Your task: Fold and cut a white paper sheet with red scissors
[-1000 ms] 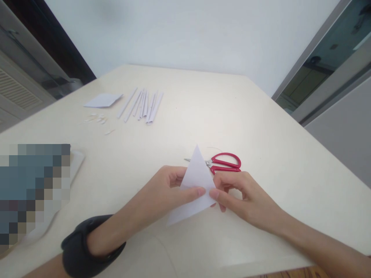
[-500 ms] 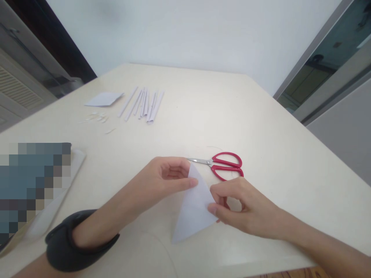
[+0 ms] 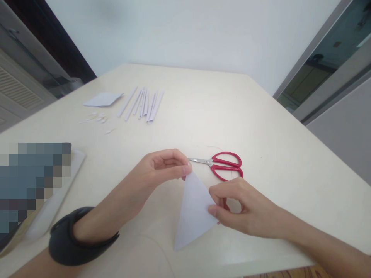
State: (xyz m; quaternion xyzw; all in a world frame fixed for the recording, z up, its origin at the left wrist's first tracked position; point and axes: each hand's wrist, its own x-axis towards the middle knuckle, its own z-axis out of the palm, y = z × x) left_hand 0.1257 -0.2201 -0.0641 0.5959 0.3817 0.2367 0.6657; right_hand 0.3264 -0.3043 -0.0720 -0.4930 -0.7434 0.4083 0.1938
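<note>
A white sheet of paper point(image 3: 195, 212), triangular in outline, is held between my two hands above the table. My left hand point(image 3: 166, 166) pinches its top corner between thumb and fingers. On the paper's right edge my right hand point(image 3: 237, 206) is closed, its thumb on the near face and the fingers partly hidden behind. The lower left corner of the sheet hangs free. Just beyond my hands lies a pair of scissors point(image 3: 226, 165) with red handles, blades pointing left, the tip close to my left fingers.
Several rolled paper tubes point(image 3: 145, 102) lie at the back left of the table point(image 3: 208, 108), beside a folded white paper point(image 3: 104, 99). Small white scraps point(image 3: 100, 117) are scattered in front of it. A blurred-out object point(image 3: 31, 181) sits at the left edge. Thin threads lie on the tabletop.
My left hand has slid up and left to the paper's top corner. The sheet's lower corner has dropped slightly. My right hand keeps its grip almost unmoved.
</note>
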